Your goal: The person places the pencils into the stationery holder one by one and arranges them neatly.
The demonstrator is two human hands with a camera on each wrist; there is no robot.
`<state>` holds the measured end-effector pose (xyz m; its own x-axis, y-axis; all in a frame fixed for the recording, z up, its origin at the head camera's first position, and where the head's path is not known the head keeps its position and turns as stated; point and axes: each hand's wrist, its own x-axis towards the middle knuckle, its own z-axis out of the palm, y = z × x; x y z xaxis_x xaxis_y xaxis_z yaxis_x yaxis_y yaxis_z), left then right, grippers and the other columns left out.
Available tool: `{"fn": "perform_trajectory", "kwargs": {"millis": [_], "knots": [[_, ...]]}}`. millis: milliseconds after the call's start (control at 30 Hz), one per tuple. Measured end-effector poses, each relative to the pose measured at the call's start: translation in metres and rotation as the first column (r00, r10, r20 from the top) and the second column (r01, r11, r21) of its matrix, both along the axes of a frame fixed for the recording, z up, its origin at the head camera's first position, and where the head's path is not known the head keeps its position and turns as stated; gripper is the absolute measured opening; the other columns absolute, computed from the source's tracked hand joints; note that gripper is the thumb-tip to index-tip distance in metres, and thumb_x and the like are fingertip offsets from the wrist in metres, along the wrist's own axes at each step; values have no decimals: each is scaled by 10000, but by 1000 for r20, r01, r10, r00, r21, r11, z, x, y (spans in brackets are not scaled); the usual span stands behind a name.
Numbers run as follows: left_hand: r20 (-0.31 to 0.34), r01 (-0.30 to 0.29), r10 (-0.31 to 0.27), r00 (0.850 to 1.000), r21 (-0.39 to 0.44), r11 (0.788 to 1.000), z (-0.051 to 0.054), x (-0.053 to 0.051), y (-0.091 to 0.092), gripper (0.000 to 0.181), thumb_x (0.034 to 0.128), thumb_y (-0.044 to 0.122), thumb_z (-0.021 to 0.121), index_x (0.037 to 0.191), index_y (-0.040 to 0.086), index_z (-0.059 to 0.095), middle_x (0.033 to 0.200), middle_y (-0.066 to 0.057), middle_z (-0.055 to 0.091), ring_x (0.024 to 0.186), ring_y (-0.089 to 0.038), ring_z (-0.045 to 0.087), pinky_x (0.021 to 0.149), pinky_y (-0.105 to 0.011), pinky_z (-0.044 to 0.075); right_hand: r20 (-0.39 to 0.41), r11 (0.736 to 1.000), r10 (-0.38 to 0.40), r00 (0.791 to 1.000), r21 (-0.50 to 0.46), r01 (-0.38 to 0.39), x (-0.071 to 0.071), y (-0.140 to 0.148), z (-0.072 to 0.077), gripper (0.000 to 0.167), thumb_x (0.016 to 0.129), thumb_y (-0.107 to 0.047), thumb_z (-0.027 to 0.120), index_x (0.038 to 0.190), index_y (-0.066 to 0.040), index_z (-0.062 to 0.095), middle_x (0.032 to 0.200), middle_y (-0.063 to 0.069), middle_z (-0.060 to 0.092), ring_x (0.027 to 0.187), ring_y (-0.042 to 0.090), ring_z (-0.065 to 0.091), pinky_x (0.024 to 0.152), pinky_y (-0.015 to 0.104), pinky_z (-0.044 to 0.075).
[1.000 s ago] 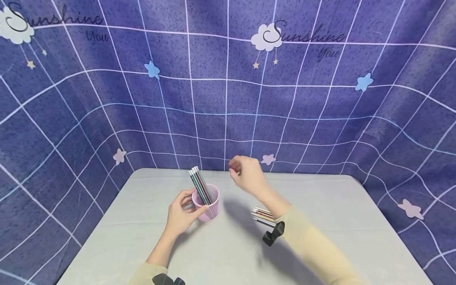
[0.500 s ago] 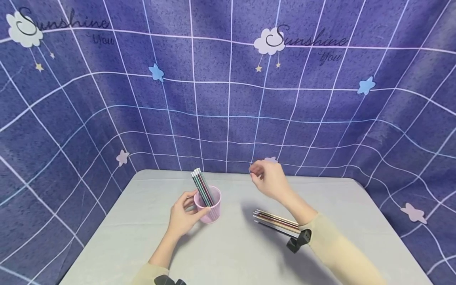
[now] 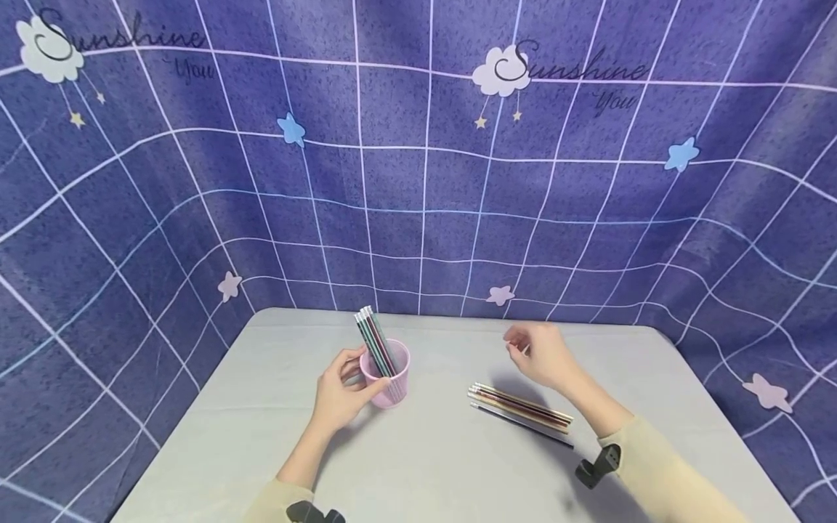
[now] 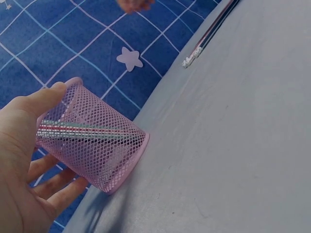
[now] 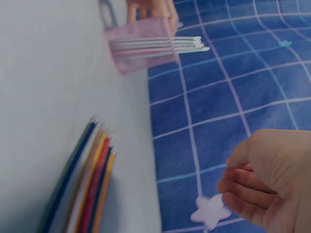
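Left hand (image 3: 340, 396) grips a pink mesh cup (image 3: 401, 383) from its side, thumb across the near side near the rim and the other fingers around the far side. Standing upright on the desk (image 3: 425, 465), the cup holds a small bunch of pencils (image 3: 377, 343), mostly green with a dark red one among them. They lean toward the left hand, their white-tipped ends rising above the rim.

Right hand (image 3: 544, 356) hangs idle in the air above the desk, well apart from the cup, with its fingers loosely bent. Nearest to it, on the side toward the person, lie the loose pencils (image 3: 521, 408), close together with their pale ends pointing toward the cup; yellow, red and dark ones can be told apart, though their exact number cannot. One black pencil (image 3: 523, 426) lies just beside them.

Behind the desk hangs a purple-blue cloth (image 3: 392, 181) with grid lines, stars and clouds. Both sleeves (image 3: 673, 472) are pale yellow.
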<state>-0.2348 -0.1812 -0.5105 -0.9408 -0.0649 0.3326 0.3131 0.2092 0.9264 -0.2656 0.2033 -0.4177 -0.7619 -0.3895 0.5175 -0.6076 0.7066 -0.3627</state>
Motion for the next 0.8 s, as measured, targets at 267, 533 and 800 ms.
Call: {"fn": "perform_trajectory", "kwargs": {"millis": [267, 533, 800], "knots": [[1, 13, -13, 1000, -6, 1000, 2, 0, 0, 666, 756, 51, 963, 1335, 17, 636, 1343, -239, 721, 1191, -448, 729, 939, -433, 686, 73, 997, -35, 997, 71, 30, 9, 28, -23, 91, 855, 9, 752, 887, -77, 755, 759, -12, 752, 658, 59, 673, 599, 221, 616], [-14, 8, -9, 1000, -8, 1000, 0, 0, -1, 658, 759, 54, 963, 1332, 28, 640, 1322, -238, 732, 1180, -445, 735, 929, -434, 689, 144, 990, -45, 989, 138, 25, 13, 42, -48, 72, 868, -17, 757, 914, -70, 770, 773, -44, 744, 677, 39, 661, 610, 197, 593], [-28, -1, 1, 1000, -22, 1000, -2, -1, -1, 654, 753, 63, 970, 1321, 28, 648, 1284, -238, 748, 1155, -438, 747, 895, -418, 699, 190, 979, -31, 981, 206, -9, 21, 41, -73, 93, 856, -54, 788, 906, -131, 780, 794, -92, 734, 716, 11, 644, 669, 245, 607]]}}
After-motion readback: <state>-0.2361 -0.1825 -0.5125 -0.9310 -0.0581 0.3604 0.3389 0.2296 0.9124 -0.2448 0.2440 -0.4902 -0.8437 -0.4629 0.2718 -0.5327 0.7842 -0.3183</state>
